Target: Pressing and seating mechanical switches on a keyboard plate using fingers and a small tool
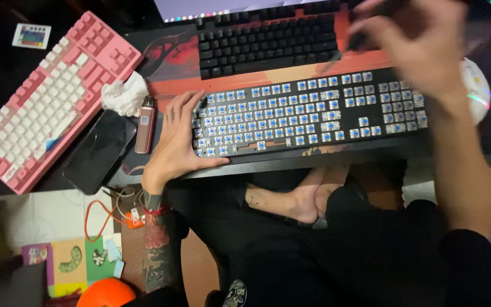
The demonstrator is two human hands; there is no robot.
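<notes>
While left hand (pixel 174 142) lies spread on bare-switch keyboard (pixel 308 111) left end, blurred right hand (pixel 421 42) above pinching dark tool (pixel 345 51)

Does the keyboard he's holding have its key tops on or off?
Off: the keyboard shows rows of bare blue switches, no caps.
</notes>
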